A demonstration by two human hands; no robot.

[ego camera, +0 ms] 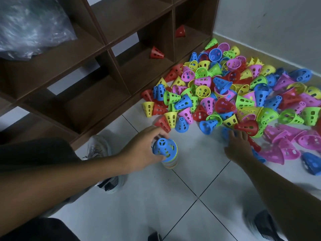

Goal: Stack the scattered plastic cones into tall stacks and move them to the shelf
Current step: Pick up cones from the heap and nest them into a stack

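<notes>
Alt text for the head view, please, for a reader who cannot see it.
A person's left hand grips a stack of plastic cones topped by a blue one on white floor tiles, while the right hand reaches into a multicoloured cone pile beside a brown wooden shelf.

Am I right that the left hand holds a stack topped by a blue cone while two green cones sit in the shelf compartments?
Not quite. The head view shows the left hand gripping the stack topped by a blue cone, but both cones in the shelf compartments are red: one in the lower compartment, one in the compartment to its right.
</notes>
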